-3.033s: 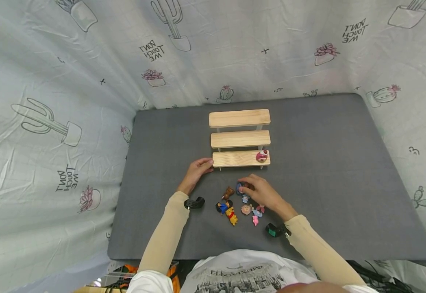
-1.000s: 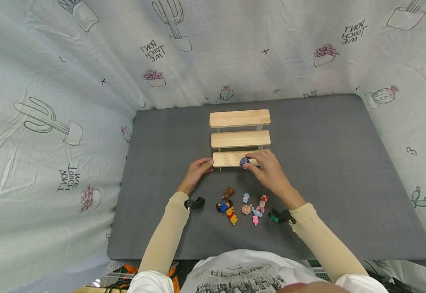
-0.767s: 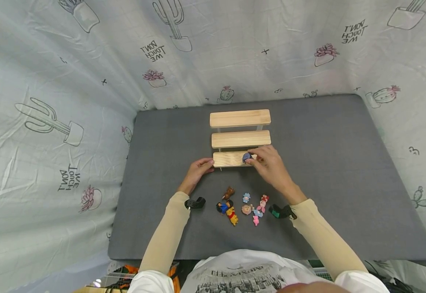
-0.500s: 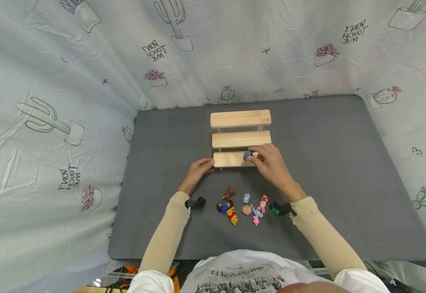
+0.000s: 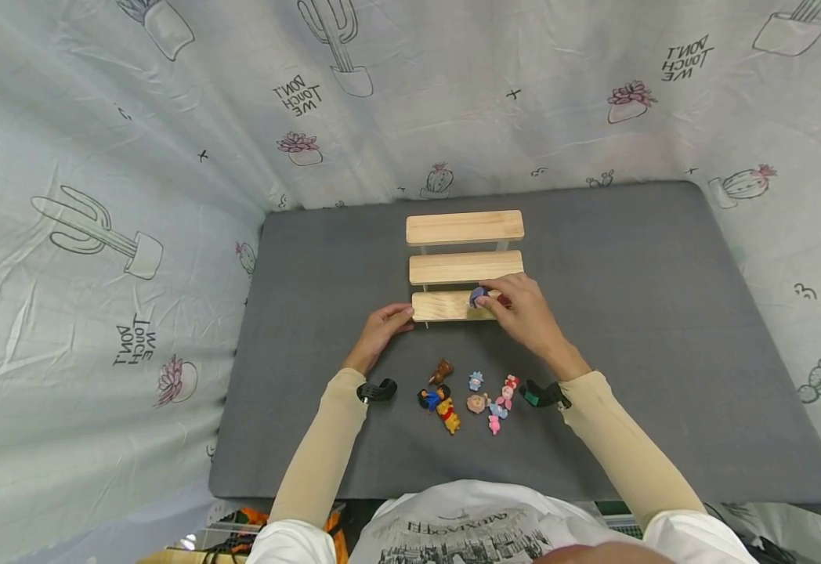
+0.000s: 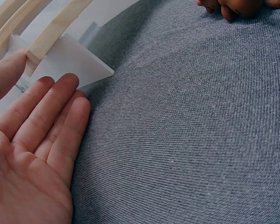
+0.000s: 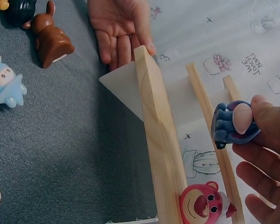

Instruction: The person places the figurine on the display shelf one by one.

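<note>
Blue figurine (image 7: 233, 122) has moved from bench (image 5: 629, 313) to over the lowest shelf (image 5: 442, 306), near the red bear (image 7: 196, 204); right hand (image 5: 526, 315) clamps it between fingers; left hand (image 5: 379, 334), fingers straight. Placement seems unfinished.

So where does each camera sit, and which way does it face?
Head: worn on the head, looking forward and down at the table, shelf and toys; left hand, right hand and white shirt show.
Left wrist: on that wrist, facing the shelf's end and the table; only the left hand shows.
Right wrist: on that wrist, looking along the shelf; right hand shows, holding a blue toy, left hand opposite.
Both wrist views share the shelf and left hand.
</note>
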A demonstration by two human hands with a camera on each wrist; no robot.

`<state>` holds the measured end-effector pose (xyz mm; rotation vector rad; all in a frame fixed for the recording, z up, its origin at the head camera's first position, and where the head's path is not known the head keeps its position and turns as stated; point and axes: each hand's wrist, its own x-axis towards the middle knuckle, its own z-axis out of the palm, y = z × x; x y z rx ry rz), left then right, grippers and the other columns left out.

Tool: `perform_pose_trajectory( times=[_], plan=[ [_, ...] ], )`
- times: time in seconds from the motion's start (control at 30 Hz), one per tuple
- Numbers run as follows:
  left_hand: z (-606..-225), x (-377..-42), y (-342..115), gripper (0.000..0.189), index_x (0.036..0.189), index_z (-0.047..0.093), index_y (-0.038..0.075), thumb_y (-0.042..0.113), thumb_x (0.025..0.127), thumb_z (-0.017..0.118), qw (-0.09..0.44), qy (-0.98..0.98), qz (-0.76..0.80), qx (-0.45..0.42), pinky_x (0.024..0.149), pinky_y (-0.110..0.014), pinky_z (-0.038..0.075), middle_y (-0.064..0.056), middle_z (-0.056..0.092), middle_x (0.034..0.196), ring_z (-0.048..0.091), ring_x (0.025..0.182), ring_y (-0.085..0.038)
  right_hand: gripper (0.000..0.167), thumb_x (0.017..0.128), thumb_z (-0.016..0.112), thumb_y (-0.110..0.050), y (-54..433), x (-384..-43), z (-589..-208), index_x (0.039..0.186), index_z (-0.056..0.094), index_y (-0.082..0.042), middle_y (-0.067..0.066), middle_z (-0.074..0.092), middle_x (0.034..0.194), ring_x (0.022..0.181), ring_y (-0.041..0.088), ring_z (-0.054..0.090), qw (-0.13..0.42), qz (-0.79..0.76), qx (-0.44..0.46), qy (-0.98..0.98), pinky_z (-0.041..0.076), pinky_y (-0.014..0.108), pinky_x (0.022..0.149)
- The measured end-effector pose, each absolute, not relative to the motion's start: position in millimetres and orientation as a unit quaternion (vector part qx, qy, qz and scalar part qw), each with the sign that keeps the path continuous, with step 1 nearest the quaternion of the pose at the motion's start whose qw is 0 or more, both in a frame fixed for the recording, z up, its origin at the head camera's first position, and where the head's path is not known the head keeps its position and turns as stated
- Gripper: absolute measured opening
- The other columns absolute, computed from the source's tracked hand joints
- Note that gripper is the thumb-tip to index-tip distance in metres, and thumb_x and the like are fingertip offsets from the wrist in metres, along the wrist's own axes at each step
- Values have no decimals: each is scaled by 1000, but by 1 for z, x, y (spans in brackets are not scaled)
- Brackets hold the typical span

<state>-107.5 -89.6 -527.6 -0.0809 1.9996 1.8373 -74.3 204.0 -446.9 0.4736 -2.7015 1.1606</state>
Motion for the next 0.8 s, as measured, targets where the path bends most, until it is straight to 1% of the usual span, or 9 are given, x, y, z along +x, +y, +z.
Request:
perform_pose_trajectory(
  times=[0.07,0.13,0.3,0.43,0.5,0.63,0.7,0.8],
  plan=[
    [-528,-108,-90,37,131,63,-4,19,102,63,210,719,662,-29,102,-33,59,-22,62,136,65,111,-14,37,93,74,-23,204,-75,-447,125,70,-3,16,73,112,100,31,58,74,386,158,-906,43,57,102],
    [-527,-107,-90,37,131,63,-5,18,102,62,209,718,664,-28,102,-33,59,-22,62,136,65,108,-11,38,93,74,-23,204,-76,-446,125,70,-3,16,73,112,100,31,58,70,385,157,-907,43,58,104],
    [-527,-107,-90,37,131,63,-4,19,102,63,207,719,663,-31,101,-34,59,-21,63,134,66,105,-9,38,93,74,-24,203,-77,-447,124,70,-3,16,73,111,98,31,59,68,381,156,-909,43,57,103],
    [-526,-106,-90,37,131,63,-4,19,102,63,207,720,662,-32,101,-34,59,-21,63,135,66,108,-11,38,94,73,-24,203,-78,-448,125,70,-3,16,73,112,94,29,58,60,381,156,-909,45,55,98],
    [-526,-106,-90,37,131,63,-4,19,102,63,207,720,661,-32,101,-34,59,-21,62,135,66,109,-13,39,95,72,-25,203,-78,-449,127,69,-3,15,72,113,92,27,56,49,380,154,-911,47,51,92],
    [-526,-106,-90,37,131,63,-3,20,102,63,207,722,659,-31,102,-33,59,-21,63,136,66,112,-15,39,97,70,-26,201,-78,-449,130,67,-5,13,71,113,92,25,56,24,378,146,-914,47,43,79],
    [-526,-106,-90,37,131,63,-3,21,102,63,208,723,659,-29,102,-34,59,-21,62,136,66,113,-16,39,98,69,-27,201,-78,-449,131,67,-5,13,71,113,94,25,58,15,377,143,-915,48,42,78],
    [-525,-106,-90,37,131,63,-3,20,102,63,208,722,659,-28,103,-34,59,-21,63,136,66,113,-16,39,98,69,-27,201,-78,-451,131,67,-6,13,71,115,101,27,61,7,374,140,-917,53,45,82]
  ],
)
